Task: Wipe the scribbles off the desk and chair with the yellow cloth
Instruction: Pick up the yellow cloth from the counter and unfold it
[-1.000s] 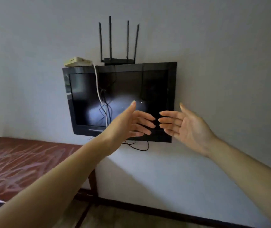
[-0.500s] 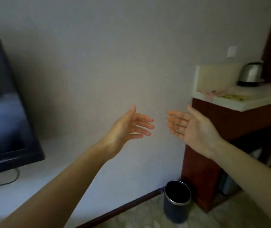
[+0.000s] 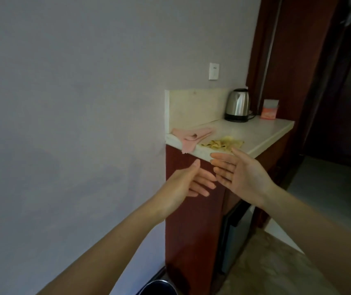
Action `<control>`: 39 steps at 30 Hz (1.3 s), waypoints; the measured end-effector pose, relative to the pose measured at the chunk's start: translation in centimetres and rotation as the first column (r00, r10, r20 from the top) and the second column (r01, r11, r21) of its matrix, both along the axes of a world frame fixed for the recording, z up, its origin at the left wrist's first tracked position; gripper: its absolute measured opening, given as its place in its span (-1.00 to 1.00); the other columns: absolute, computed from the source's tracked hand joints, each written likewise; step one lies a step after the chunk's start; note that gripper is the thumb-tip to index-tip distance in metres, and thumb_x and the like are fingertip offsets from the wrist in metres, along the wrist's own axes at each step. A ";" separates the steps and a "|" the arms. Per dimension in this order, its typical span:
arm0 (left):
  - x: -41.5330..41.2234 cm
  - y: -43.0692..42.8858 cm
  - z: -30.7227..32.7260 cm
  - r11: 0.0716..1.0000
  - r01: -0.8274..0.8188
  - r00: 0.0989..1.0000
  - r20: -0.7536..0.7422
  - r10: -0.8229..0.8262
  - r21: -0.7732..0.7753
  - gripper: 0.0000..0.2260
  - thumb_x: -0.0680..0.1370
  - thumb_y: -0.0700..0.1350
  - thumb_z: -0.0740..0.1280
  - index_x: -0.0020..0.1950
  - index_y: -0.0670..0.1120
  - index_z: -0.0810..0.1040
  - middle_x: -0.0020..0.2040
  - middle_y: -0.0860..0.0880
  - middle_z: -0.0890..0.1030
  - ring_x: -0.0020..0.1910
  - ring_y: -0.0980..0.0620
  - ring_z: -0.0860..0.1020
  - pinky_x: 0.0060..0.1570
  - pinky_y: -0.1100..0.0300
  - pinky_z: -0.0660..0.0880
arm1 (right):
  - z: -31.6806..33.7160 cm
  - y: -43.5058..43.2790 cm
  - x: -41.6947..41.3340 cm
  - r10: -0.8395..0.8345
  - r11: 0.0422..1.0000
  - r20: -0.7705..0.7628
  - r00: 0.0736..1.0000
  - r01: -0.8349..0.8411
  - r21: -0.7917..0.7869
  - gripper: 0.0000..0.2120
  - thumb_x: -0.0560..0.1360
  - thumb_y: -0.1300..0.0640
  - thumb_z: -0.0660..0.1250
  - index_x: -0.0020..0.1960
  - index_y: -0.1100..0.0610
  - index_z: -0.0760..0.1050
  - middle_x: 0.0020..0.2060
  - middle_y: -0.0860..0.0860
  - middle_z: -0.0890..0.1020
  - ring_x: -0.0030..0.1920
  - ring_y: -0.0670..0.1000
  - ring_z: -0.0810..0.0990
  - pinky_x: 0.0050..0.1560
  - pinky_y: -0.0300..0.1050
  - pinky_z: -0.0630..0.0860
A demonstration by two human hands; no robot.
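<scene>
Yellow cloth [image 3: 223, 143] is lying crumpled on the desk [image 3: 261, 133] beside a pink cloth [image 3: 191, 137], seeming soft, light and limp, best pinched at a raised fold, while the left grip [image 3: 183, 184] and the right grip [image 3: 242, 175] are hovering close by, fingers straight, holding nothing.

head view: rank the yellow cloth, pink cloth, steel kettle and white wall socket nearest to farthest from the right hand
1. Crumpled yellow cloth, near the pale counter's front edge, just beyond the right hand.
2. Pink cloth, at the counter's left corner, overhanging the edge.
3. Steel electric kettle, at the counter's back.
4. White wall socket, mounted above the counter.
</scene>
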State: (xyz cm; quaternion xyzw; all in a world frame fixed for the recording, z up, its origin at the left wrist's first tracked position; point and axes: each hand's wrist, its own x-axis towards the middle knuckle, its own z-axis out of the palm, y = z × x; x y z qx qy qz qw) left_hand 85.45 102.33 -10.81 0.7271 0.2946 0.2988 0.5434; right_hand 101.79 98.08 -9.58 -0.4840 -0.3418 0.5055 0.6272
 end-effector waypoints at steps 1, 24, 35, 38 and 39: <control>1.7 1.4 0.0 1.000 -0.007 1.000 -0.006 0.007 -0.012 -0.52 0.66 0.08 -0.05 -0.01 -0.07 0.62 -0.07 -0.04 0.68 -0.12 0.00 0.60 0.17 0.01 0.46 | -0.1 1.4 1.6 -0.011 1.000 0.012 1.000 0.011 0.000 -0.59 0.59 -0.12 0.11 0.07 0.14 0.59 -0.07 0.02 0.67 0.03 0.00 0.57 0.15 -0.11 0.44; 28.2 23.7 -3.2 0.782 -0.345 0.571 -0.545 0.613 0.519 -0.48 0.58 0.13 0.15 0.48 -0.08 0.23 0.47 -0.09 0.26 0.46 -0.16 0.16 0.41 -0.13 0.05 | -4.9 27.4 28.0 0.301 0.932 0.935 -0.189 -0.148 -0.330 -0.39 0.58 -0.28 -0.12 0.54 -0.13 -0.21 0.54 0.03 -0.20 0.51 0.12 -0.29 0.48 0.12 -0.25; 24.9 18.2 -3.5 0.725 -0.598 0.690 -0.241 0.683 0.343 -0.81 0.47 -0.13 0.43 0.06 -0.11 0.56 -0.18 0.11 0.50 -0.27 0.19 0.46 -0.29 0.45 0.40 | -4.0 21.9 24.5 0.007 0.949 0.967 -0.253 -0.304 -0.086 -0.55 0.58 -0.21 0.01 0.39 -0.06 0.28 0.28 0.00 0.39 0.24 0.08 0.33 0.18 -0.04 0.30; 22.3 14.9 -4.5 0.705 -0.677 0.685 -0.171 0.708 0.210 -0.85 0.47 -0.16 0.44 -0.01 -0.05 0.55 -0.19 0.07 0.55 -0.26 0.16 0.51 -0.23 0.32 0.50 | -4.9 20.3 22.4 -0.113 0.904 0.974 -0.198 -0.426 0.018 -0.58 0.53 -0.19 0.16 0.31 -0.04 0.42 0.15 -0.01 0.49 0.12 0.06 0.38 0.02 -0.07 0.31; 21.5 13.8 -4.6 0.702 -0.693 0.689 -0.135 0.712 0.166 -0.86 0.47 -0.18 0.44 -0.02 -0.03 0.55 -0.17 0.04 0.56 -0.24 0.13 0.54 -0.23 0.27 0.52 | -5.2 19.8 21.6 -0.155 0.875 0.981 -0.116 -0.477 0.082 -0.61 0.48 -0.16 0.26 0.23 0.00 0.50 0.10 0.00 0.54 0.07 0.08 0.41 -0.05 -0.07 0.30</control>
